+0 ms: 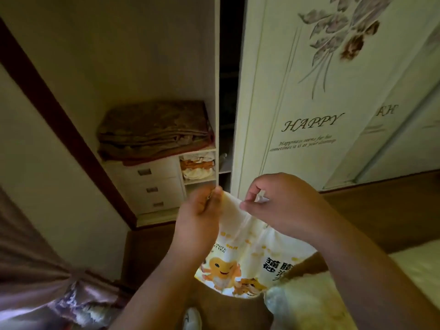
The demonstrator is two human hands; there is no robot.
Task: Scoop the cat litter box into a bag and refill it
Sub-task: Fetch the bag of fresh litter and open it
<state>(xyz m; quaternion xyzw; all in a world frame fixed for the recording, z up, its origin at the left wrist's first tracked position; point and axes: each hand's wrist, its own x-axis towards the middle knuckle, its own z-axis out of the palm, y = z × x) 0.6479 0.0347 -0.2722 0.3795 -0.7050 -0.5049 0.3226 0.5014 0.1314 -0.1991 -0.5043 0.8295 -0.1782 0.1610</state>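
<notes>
A: In front of the wardrobe door, what've I got?

B: Litter bag, held up at chest ht, above the floor.

A: Grip?

B: Both hands pinch the top seam, left hand & right hand close together, prob. to tear it open for the refill. Litter box not in view.

left hand and right hand pinch the top edge of the cat litter bag before a wardrobe.
</notes>
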